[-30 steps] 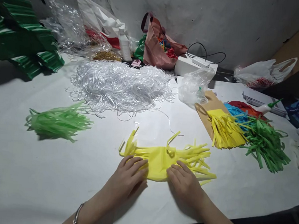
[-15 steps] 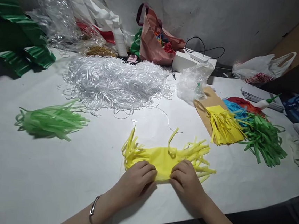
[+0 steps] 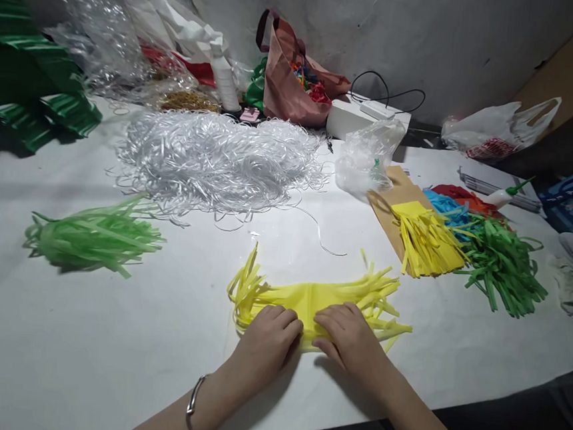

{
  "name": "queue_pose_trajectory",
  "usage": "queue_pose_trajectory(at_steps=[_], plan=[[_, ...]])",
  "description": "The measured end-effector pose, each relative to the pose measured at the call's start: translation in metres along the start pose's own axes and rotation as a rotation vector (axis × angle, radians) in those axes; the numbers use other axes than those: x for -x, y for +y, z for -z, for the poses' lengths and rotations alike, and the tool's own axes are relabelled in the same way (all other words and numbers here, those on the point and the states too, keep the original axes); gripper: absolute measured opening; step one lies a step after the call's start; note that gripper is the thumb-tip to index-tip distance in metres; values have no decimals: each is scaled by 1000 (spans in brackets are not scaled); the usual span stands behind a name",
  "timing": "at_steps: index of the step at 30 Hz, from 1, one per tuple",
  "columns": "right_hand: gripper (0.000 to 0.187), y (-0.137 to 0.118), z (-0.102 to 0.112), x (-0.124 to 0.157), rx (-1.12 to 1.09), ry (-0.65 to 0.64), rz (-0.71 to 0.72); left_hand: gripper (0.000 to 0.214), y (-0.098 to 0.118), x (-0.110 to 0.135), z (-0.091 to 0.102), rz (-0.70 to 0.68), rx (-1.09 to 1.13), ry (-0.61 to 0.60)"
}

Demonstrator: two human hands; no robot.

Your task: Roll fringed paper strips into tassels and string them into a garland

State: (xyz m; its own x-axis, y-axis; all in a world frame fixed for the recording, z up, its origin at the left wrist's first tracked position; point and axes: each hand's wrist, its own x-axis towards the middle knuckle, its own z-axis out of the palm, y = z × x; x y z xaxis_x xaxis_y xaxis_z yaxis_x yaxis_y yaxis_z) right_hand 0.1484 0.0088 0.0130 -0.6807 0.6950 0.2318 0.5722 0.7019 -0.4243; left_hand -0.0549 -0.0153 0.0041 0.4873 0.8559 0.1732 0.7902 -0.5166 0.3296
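Observation:
A yellow sheet of tissue paper (image 3: 292,294), cut into fringe at both ends, lies flat on the white tabletop (image 3: 94,352) in front of me. Its near edge looks folded or rolled over. My left hand (image 3: 271,334), with a silver bangle at the wrist, has its fingers curled onto that edge left of the middle. Just to the right, my right hand (image 3: 346,337) grips the same edge, fingers bent on the paper and thumb at the near side. The palms are turned down, so the fingertips are partly hidden.
A light green tassel (image 3: 97,235) lies at left, behind it a heap of white stringy strips (image 3: 221,159). At right are a yellow fringed bundle (image 3: 427,244), a dark green one (image 3: 505,264) and a green-tipped glue bottle (image 3: 506,194). A pink bag (image 3: 293,75) stands against the wall.
My right hand has moved left, closer to my left hand, along the near edge. A loose yellow strip that stuck up at the sheet's far edge now lies farther right. My left hand stays almost in place.

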Motion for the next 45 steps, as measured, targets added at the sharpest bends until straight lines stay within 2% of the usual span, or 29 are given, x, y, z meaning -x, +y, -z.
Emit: queue_pose_trajectory(at_steps=[2, 4, 6, 8, 10, 11, 13, 15, 17, 20, 24, 31, 37, 39, 41, 43, 45], plan=[[30, 2, -2, -3, 27, -47, 8, 18, -1, 0, -2, -13, 9, 3], [34, 9, -4, -4, 103, -53, -42, 19, -2, 1, -4, -16, 12, 5], [32, 17, -4, -2, 218, 52, -162, 21, -3, 1, -4, -8, 19, 8], [30, 23, 0, 4, 302, 224, -280, 22, -3, 0, -4, 7, 35, 9], [30, 24, 5, 10, 281, 328, -280, 21, -3, -1, -4, 17, 58, 10], [32, 22, 7, 12, 230, 326, -232, 21, -3, -2, -3, 21, 69, 9], [34, 16, 9, 13, 96, 237, -117, 20, -4, -2, -2, 31, 93, 5], [23, 11, 8, 9, -13, 136, -81, 19, -5, -2, 1, 53, 122, -16], [12, 10, 5, 2, -81, 64, -137, 20, -7, -2, 4, 106, 155, -49], [16, 14, 6, -13, -132, -17, -265, 22, -11, -7, 10, 236, 209, -110], [20, 20, 13, -34, -121, -107, -378, 23, -18, -26, 20, 390, 228, -182], [23, 26, 17, -51, -59, -182, -493, 23, -37, -55, 33, 429, 180, -345], [19, 31, 6, -51, 102, -120, -523, 25, -48, -60, 28, 448, 135, -329], [19, 33, 2, -50, 211, -77, -494, 25, -49, -63, 26, 460, 130, -331], [16, 34, 2, -49, 318, 27, -404, 24, -49, -65, 25, 469, 122, -334], [15, 31, 4, -46, 364, 140, -254, 24, -49, -67, 24, 478, 113, -335], [15, 24, 7, -41, 298, 161, -79, 24, -49, -68, 24, 482, 103, -334]])
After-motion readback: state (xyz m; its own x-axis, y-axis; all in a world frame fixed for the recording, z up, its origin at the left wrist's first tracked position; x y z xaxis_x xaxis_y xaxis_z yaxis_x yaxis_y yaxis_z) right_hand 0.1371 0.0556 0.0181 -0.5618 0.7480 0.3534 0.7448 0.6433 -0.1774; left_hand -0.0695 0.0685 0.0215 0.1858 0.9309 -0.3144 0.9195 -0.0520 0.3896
